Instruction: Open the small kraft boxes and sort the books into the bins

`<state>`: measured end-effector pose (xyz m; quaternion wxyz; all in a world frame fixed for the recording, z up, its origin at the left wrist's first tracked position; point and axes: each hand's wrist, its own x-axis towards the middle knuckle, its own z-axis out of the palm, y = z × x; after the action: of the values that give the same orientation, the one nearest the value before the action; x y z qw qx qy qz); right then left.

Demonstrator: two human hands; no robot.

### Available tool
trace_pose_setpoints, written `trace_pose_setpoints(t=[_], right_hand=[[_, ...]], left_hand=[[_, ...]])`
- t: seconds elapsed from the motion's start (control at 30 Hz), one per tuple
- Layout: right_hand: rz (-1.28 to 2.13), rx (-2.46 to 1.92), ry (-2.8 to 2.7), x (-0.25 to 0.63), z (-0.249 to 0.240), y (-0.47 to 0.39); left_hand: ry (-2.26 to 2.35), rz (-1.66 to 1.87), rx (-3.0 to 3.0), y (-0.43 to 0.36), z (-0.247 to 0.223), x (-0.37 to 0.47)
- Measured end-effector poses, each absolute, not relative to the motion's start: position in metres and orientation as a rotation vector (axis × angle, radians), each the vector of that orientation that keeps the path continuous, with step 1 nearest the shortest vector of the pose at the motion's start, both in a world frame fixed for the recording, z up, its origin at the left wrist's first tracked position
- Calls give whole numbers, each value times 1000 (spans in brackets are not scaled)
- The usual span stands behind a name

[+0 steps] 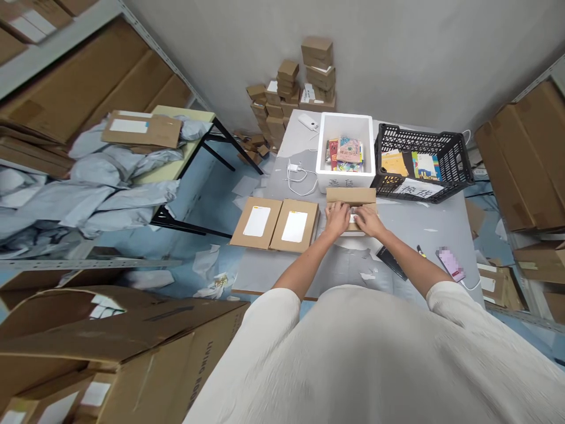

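On the grey table, a small cardboard box (353, 193) stands close in front of me with its back flap raised. My left hand (338, 218) is at its left side, fingers bent inward over the box. From the right, my right hand (369, 221) grips it in the same way, its fingertips close to the left ones. A bit of white shows between the fingers; what it belongs to is too small to tell. Left of the box lie two flat cardboard boxes (294, 226) with white labels.
Behind the box stand a white foam box (323, 147) of booklets and a black plastic crate (424, 134) with more booklets. A phone (451, 264), a black flat object (391, 262) and a white cable (304, 193) lie on the table. Grey parcels (110, 171) fill the left side table.
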<state>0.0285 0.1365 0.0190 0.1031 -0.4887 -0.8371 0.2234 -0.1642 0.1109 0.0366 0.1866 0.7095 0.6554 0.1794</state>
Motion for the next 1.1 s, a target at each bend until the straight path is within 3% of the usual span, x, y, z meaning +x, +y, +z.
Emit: trace_pose_setpoints(t=[0.53,0.8,1.1], right_hand=[[425,-1748,-2339,77,53,112],[531,-1980,-2169,177,24,64],[857,-2328,-2201,257,-29,17]], left_hand=[[1638,556,2135,84,58,-128],[1326,491,2257,44,47,-45],[1288,26,2042,3,-15,27]])
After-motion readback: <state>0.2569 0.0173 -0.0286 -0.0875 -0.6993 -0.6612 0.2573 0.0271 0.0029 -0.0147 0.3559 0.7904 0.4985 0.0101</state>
